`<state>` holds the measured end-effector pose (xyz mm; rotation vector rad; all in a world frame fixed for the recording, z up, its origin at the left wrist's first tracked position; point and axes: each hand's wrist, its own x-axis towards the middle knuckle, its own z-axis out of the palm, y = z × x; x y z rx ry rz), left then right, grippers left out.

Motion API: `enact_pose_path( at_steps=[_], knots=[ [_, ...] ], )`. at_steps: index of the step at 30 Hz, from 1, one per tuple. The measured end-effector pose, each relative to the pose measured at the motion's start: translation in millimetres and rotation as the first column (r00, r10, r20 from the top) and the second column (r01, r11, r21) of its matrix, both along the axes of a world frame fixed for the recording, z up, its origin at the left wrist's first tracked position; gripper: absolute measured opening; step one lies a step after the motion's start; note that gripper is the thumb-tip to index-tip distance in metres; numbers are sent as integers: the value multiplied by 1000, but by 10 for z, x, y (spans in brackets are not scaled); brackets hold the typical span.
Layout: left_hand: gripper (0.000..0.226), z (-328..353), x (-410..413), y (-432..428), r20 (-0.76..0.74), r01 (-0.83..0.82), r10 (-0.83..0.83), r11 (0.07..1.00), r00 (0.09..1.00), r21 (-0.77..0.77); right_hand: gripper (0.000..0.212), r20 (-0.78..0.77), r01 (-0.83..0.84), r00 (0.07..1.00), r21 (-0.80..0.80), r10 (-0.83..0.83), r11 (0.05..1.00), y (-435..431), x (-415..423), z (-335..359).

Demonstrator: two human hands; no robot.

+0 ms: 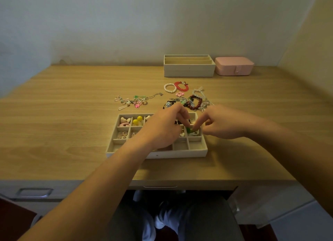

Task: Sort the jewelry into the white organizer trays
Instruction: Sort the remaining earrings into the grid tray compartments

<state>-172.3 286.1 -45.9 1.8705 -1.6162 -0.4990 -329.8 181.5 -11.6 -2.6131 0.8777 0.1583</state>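
I log the white tray (180, 153) on the table (72, 114): hearts (125, 119), yellow balls (137, 120) and pink hoops (122, 134) in its left cells. Right grip (223, 123) pinches a green piece (188, 130) over a right cell. Left grip (162, 128) curls beside it; I cannot tell whether it holds.

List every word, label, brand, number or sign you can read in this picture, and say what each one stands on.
No text can be read anywhere.
Pink case: plain snap tab, no lettering.
Stacked white trays and divided tray: bare fronts, one small dark dot each.
Loose jewelry: too small to show any marking.
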Motion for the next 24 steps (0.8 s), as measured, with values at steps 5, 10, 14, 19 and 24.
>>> enact_pose_path(
  at_steps=[5, 10, 14, 19, 24],
  knots=[
    [44, -6, -1, -4, -44, -31, 29, 999, 999, -29, 27, 74, 8, 997, -26, -6, 1000, 4, 7, -5],
    [43, -3, 12, -5, -69, -39, 36, 999, 997, -32, 30, 43, -46, 998, 68, 43, 997, -2, 5, 0],
    [44, -13, 12, -14, -74, -38, 36, 999, 997, -27, 29, 40, -17, 999, 43, 16, 999, -14, 6, -29],
    [44, -4, 12, -21, -17, -27, 26, 999, 1000, -21, 31, 7, -5, 1000, 10, 4, 1000, 4, 9, -12],
    [43, 0, 12, -8, -5, -19, 19, 1000, 1000, -23, 33, -42, 1, 999, -31, -2, 1000, 51, 34, 0]
  ],
)
